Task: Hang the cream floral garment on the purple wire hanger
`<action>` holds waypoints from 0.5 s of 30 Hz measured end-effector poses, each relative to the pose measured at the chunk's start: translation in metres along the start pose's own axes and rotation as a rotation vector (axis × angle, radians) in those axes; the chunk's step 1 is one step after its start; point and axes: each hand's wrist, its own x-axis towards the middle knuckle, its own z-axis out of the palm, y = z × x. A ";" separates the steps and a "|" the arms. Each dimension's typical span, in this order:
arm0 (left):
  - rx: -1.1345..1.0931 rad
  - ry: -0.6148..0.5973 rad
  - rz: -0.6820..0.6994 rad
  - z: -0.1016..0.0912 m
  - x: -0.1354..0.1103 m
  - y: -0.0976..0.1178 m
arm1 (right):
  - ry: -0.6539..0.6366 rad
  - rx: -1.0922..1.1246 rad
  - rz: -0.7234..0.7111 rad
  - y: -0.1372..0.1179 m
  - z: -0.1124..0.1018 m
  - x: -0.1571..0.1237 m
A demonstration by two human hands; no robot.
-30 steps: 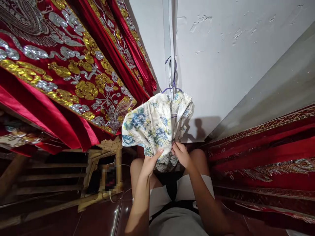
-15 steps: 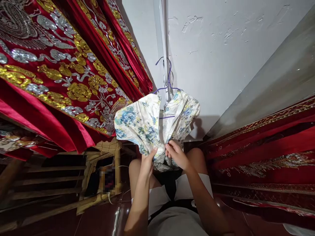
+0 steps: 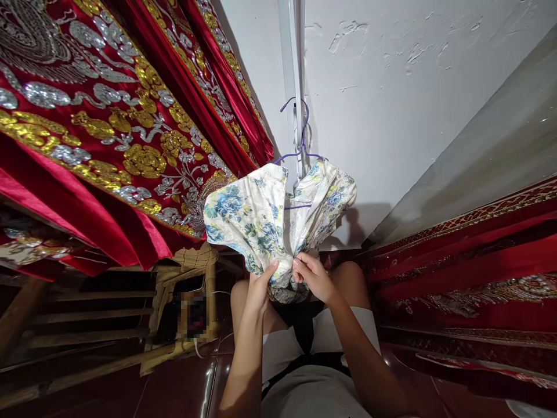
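A big red cloth (image 3: 143,159) with shiny flowers hangs at ten o'clock. The flowery top (image 3: 261,212) is in the middle, on a purple hanger (image 3: 303,144) at twelve o'clock. At seven, the left hand (image 3: 260,288) grips the top; at five, the right hand (image 3: 314,277) pinches its front.

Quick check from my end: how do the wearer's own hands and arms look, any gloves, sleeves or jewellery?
The left hand and right hand are ungloved. No rings, watch or bracelet show, though some fingers are hidden. The forearms are bare, with no sleeve in view; the torso wears a plain grey top.
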 end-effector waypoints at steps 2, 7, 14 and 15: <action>0.045 0.024 0.050 -0.002 0.003 -0.001 | 0.015 0.022 0.016 -0.003 -0.002 0.000; 0.367 0.444 0.483 -0.001 0.005 -0.020 | 0.043 0.033 0.112 -0.004 -0.007 0.000; 0.521 -0.046 0.505 0.013 -0.002 -0.055 | -0.064 -0.051 0.147 -0.003 0.006 0.003; 0.505 -0.088 0.471 0.014 -0.001 -0.054 | -0.065 -0.068 0.136 -0.005 0.007 0.005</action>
